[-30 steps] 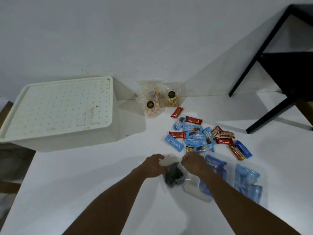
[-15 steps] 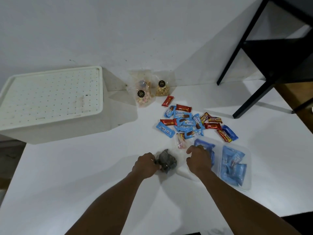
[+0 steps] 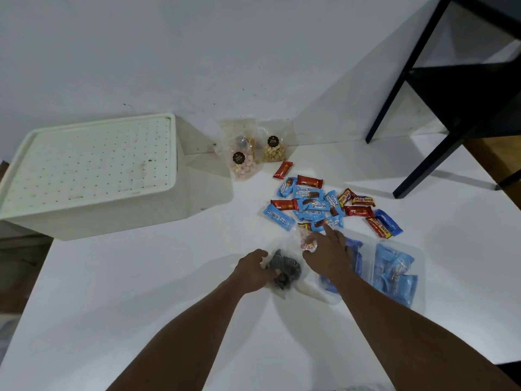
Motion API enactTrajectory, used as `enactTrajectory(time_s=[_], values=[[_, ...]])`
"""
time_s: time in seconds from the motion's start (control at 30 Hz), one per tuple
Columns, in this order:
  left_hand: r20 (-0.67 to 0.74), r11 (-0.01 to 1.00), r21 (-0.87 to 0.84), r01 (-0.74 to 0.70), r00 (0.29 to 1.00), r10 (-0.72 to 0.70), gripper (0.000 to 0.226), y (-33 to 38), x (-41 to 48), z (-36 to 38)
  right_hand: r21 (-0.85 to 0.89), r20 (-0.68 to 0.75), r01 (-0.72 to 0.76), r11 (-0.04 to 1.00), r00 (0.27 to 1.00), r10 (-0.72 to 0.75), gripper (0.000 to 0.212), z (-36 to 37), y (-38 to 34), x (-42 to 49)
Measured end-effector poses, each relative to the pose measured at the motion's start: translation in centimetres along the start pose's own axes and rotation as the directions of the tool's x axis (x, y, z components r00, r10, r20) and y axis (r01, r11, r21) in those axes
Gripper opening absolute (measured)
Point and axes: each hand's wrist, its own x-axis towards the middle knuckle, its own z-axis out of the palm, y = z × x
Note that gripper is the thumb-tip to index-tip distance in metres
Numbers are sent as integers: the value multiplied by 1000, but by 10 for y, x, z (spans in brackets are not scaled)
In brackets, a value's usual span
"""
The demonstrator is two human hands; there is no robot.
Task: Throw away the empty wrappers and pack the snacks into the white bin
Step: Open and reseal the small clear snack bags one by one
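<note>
White bin (image 3: pixel 93 176), lid on, sits at ten o'clock on the bench (image 3: pixel 141 277). Three clear snack bags (image 3: pixel 245 159) stand at twelve; wrapped bars (image 3: pixel 313 206), roughly seventeen, lie at one. Left hand (image 3: pixel 253 273) has its grip clamped on a dark crumpled wrapper (image 3: pixel 283 268); right hand (image 3: pixel 327 253) pinches a clear wrapper (image 3: pixel 306 242).

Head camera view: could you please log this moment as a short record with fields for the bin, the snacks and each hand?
white bin: closed, perforated lid on, far left of the table
loose snack bars: red and blue pile, centre right
clear pouches: against the wall, beside the bin
blue packs: in clear wrapping, right of the hands
left hand: gripping a dark crumpled wrapper
right hand: on a small clear wrapper; grip unclear
</note>
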Motion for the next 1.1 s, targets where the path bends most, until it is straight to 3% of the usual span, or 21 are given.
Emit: enactTrajectory(time_s=[0.13,0.27,0.4,0.5,0.6,0.7,0.77,0.9,1.1], values=[[34,998,-60,37,999,-35,66,11,6,4,-46,119,-21,999,993,27,34,-7,-4,13],[50,996,-66,59,997,-56,65,10,7,9,-141,-22,-63,988,998,61,28,0,-5,13],[40,996,-74,59,998,-56,65,10,6,5,74,-165,17,997,986,-4,14,-1,-5,7],[-13,993,-112,21,1000,-23,68,23,6,-13,418,-96,114,901,992,-81,21,-16,-14,2],[-69,968,-249,-21,998,4,76,43,3,-40,585,-38,152,797,986,-160,28,-43,-28,-2],[-110,894,-438,-92,993,49,71,60,-2,-72,632,14,177,754,971,-239,29,-75,-42,-4],[-118,834,-534,-139,989,89,55,70,-8,-93,676,47,173,716,960,-276,29,-95,-51,-4],[-262,798,-536,-276,953,154,16,83,-19,-132,752,-14,201,628,957,-290,23,-134,-64,0],[-335,775,-475,-416,900,278,27,113,-31,-176,731,-120,297,614,942,-313,6,-185,-77,11]])
